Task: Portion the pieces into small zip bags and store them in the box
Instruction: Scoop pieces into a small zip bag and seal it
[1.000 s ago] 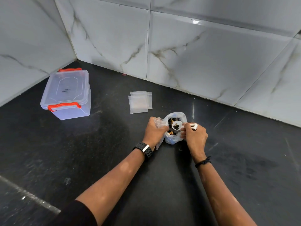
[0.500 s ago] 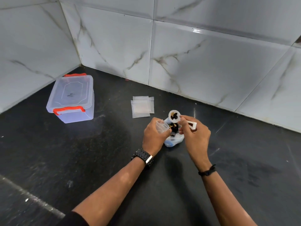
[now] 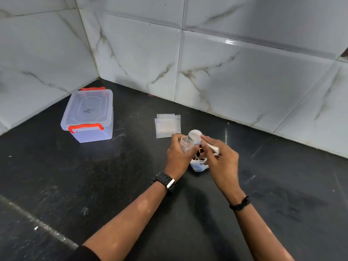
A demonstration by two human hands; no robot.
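On the dark tabletop, the large plastic bag of pieces serves as the landmark, lying just in front of the tiled wall's corner stretch. Directly above that bag, the left hand is closed around a small clear zip bag, holding its mouth upward. Just right of it, also over the large bag, the right hand pinches the handle of a white scoop, whose round bowl is tipped against the zip bag's opening. The scoop is blurred, so whether any pieces sit in it cannot be told. A few dark and tan pieces show in the large bag's opening between the two hands. Just behind and left of the large bag lies a small stack of empty zip bags, flat on the tabletop. Well to the left of the large bag, near the wall corner, stands the clear box with its lid on and red latches.
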